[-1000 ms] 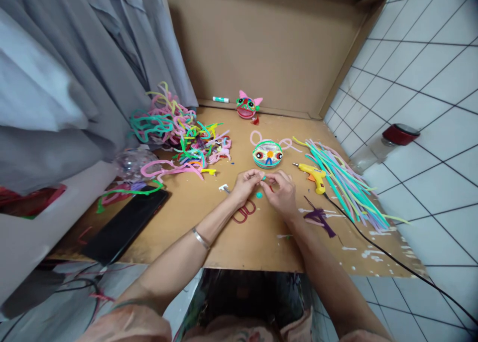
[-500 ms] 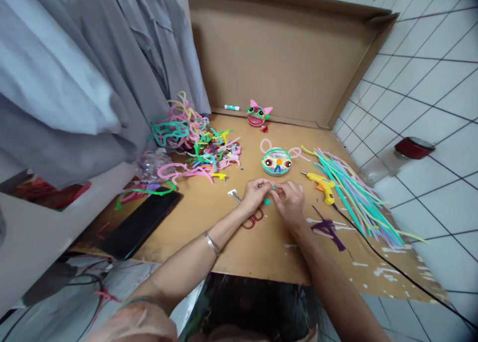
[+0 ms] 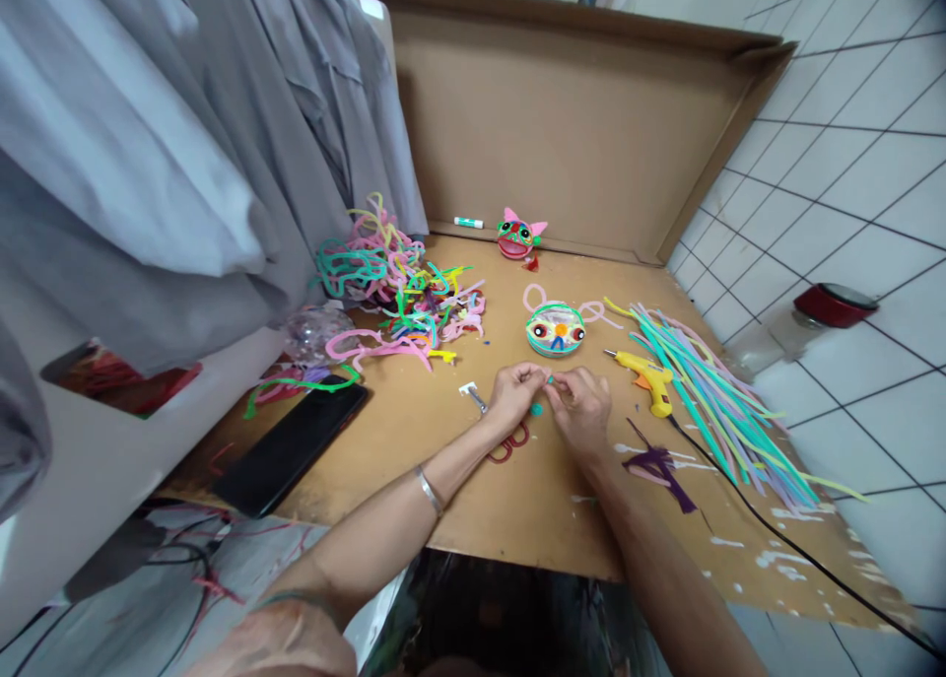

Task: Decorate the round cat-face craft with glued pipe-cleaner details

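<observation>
My left hand [image 3: 517, 397] and my right hand [image 3: 583, 409] meet fingertip to fingertip over the table, both closed in a pinch. Between them shows a tiny teal piece [image 3: 550, 381], perhaps of pipe cleaner; its shape is mostly hidden by the fingers. Just below lies a small teal disc [image 3: 537, 410]. Red-handled scissors [image 3: 501, 450] rest partly under my left wrist. Beyond my fingers sits a round animal face [image 3: 556, 331] with a teal rim, red-and-white eyes, an orange nose and pink loops on top.
A yellow glue gun [image 3: 645, 373] and a bundle of pipe cleaners [image 3: 724, 401] lie to the right. Tangled pipe cleaners [image 3: 391, 273] and a black phone [image 3: 292, 450] are on the left. Purple scraps [image 3: 660, 467], a finished cat-like face [image 3: 517, 236] and a glue stick [image 3: 468, 223] lie around.
The whole view has shifted slightly, so things appear a little lower and further right. My hands stay together, pinching the teal piece, with only small finger movement.
</observation>
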A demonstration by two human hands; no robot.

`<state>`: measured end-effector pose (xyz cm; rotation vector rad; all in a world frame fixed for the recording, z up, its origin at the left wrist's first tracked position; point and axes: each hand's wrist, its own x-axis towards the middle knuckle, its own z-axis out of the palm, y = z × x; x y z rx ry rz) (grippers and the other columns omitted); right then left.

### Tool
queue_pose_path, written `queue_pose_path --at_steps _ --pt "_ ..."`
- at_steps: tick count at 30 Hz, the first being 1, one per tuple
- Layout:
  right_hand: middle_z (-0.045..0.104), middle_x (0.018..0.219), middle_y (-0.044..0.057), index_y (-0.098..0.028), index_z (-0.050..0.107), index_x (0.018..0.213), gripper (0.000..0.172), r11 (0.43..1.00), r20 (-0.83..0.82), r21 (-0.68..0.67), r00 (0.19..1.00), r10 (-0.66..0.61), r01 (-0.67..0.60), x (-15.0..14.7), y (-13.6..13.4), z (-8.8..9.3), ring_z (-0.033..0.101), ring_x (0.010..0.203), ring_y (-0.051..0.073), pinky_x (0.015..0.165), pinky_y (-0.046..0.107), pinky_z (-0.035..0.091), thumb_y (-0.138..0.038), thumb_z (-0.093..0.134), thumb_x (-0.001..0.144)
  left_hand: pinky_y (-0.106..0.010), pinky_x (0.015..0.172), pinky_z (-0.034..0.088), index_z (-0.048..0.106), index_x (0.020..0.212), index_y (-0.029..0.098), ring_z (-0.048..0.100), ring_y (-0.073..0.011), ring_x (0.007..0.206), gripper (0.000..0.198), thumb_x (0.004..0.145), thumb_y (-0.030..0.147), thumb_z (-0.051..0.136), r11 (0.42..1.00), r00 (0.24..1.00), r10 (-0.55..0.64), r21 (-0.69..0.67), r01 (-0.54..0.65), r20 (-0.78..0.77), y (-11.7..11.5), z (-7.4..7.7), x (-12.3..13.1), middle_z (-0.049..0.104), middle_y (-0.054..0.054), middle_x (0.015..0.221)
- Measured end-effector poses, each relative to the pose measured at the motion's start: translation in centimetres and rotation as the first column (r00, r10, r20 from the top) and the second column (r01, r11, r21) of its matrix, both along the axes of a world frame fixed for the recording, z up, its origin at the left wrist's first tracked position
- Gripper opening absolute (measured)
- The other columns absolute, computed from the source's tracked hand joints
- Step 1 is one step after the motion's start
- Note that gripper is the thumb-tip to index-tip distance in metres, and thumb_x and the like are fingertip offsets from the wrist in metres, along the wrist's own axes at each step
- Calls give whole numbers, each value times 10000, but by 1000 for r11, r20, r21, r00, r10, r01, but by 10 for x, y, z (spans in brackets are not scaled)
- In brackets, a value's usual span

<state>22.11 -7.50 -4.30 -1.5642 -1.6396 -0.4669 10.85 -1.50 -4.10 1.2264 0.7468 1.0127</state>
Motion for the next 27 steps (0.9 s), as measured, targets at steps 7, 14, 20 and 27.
queue_pose_path --at_steps 7,14,20,27 --pt "620 709 9 -199 635 834 173 999 -61 8 997 -50 50 -9 -1 -4 556 691 160 708 298 325 -306 526 916 -202 491 312 566 614 158 394 -74 488 327 779 440 578 997 998 28 77 -24 -53 -2 -1 0 512 26 528" --pt "616 692 5 -191 649 807 174 997 -151 21 986 -75 79 -18 3 -8 532 651 146 697 298 335 -270 527 902 -211 501 349 595 672 158 445 -90 494 342 837 447 515 995 994 43 89 -34 -100 -7 -1 0 573 9 563" --pt "605 699 8 -191 665 838 147 998 -215 15 975 -57 62 -23 3 -10 535 662 153 677 293 366 -241 532 874 -226 562 411 603 712 156 536 -111 562 330 858 432 497 995 996 26 97 -18 -81 -7 1 -1 641 -21 644" --pt "602 700 8 -187 675 851 147 999 -240 16 970 -47 52 -24 1 -7 531 656 154 675 298 379 -207 529 856 -229 582 424 612 704 158 548 -112 573 292 834 411 543 996 998 31 81 -26 -51 -9 4 -2 644 -15 650"
